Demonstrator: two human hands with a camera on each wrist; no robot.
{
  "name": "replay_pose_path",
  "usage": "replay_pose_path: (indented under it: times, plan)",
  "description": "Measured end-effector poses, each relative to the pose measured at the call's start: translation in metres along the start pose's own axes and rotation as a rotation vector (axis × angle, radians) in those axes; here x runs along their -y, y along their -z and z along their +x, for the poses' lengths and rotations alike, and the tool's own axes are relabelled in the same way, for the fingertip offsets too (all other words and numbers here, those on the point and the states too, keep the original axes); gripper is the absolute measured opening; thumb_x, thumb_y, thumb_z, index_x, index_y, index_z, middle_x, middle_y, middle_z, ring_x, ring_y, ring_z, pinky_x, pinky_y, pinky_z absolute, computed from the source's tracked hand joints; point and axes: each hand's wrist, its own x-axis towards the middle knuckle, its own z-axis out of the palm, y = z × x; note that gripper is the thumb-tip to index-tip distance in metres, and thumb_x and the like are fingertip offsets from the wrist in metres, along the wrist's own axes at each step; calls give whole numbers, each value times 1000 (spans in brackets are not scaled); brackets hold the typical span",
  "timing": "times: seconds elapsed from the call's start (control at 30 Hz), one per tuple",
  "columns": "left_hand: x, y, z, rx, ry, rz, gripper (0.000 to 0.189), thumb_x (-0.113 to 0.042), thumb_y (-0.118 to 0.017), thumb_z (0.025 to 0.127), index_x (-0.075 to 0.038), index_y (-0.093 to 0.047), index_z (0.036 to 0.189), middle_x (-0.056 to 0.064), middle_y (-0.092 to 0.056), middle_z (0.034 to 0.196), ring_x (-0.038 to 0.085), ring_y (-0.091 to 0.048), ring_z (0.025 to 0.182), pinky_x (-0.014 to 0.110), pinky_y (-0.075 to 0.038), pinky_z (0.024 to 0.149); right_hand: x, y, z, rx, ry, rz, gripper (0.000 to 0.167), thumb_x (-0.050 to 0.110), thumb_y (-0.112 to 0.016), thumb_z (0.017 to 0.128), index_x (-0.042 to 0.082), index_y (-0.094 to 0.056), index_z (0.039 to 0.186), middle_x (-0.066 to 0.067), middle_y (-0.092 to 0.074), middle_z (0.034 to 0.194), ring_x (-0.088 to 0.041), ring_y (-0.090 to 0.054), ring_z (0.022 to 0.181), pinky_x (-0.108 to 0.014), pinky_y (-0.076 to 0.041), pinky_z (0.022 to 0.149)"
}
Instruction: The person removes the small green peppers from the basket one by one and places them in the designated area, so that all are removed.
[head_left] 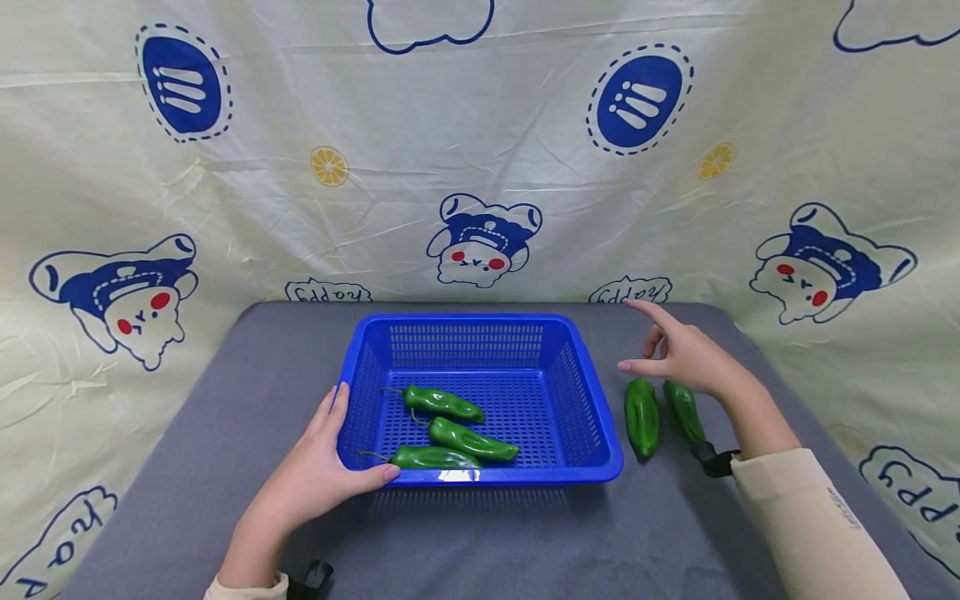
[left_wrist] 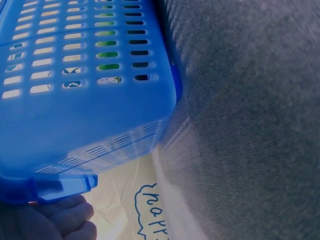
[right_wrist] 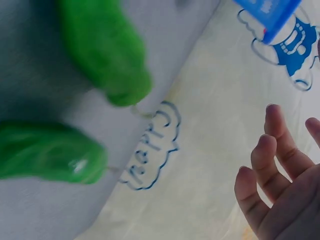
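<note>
A blue plastic basket point(head_left: 480, 476) stands in the middle of the table. Inside lie a rear green pepper point(head_left: 444, 403), a middle green pepper point(head_left: 474, 439) and a front green pepper point(head_left: 431, 457). My left hand point(head_left: 318, 462) grips the basket's near left corner, thumb on the front rim and fingers along the left side. Right of the basket, two more peppers lie on the cloth: a nearer one point(head_left: 642, 417) and a farther-right one point(head_left: 683, 410). My right hand point(head_left: 690, 354) hovers over their far ends, thumb and forefinger spread apart, holding nothing.
A grey cloth point(head_left: 480, 550) covers the table. Behind and at both sides hangs a pale printed curtain point(head_left: 285, 92). Each wrist wears a dark strap; the right strap point(head_left: 716, 460) shows near the peppers.
</note>
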Motion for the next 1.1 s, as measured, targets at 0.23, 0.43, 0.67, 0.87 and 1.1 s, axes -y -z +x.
replay_pose_path:
  times: [0.23,0.43,0.67,0.87,1.1]
  plan:
    - [1,0,0,-6,0,2,130,-67,-76,73,-14,4,161,18,-1,167,50,-19,148,69,-33,109,27,-1,19,-30,79,26,95,50,-76,83,27,-22,158,-12,-63,102,-22,-55,73,-34,-46,62]
    - [1,-1,0,-2,12,2,130,-67,-76,73,-15,4,161,18,-1,167,50,-20,148,69,-33,108,52,-5,32,-36,128,40,93,49,-78,82,26,-26,156,-8,-62,101,-21,-55,73,-34,-46,61]
    - [1,0,0,-4,19,-11,130,-67,-76,72,-15,4,161,17,-1,167,49,-20,149,68,-33,109,81,-10,46,-3,180,35,90,51,-77,82,27,-29,155,-11,-63,104,-21,-54,76,-33,-46,62]
    - [0,0,1,0,22,-10,131,-68,-76,72,-17,6,160,16,0,168,50,-20,148,69,-33,109,101,-16,57,31,213,42,90,48,-79,82,26,-31,155,-10,-63,104,-21,-55,78,-33,-47,65]
    - [0,0,1,-3,23,-12,131,-68,-76,71,-17,5,160,16,0,168,50,-21,148,68,-34,108,127,-20,65,75,240,-6,91,47,-80,81,30,-29,155,-5,-64,101,-20,-56,76,-31,-49,66]
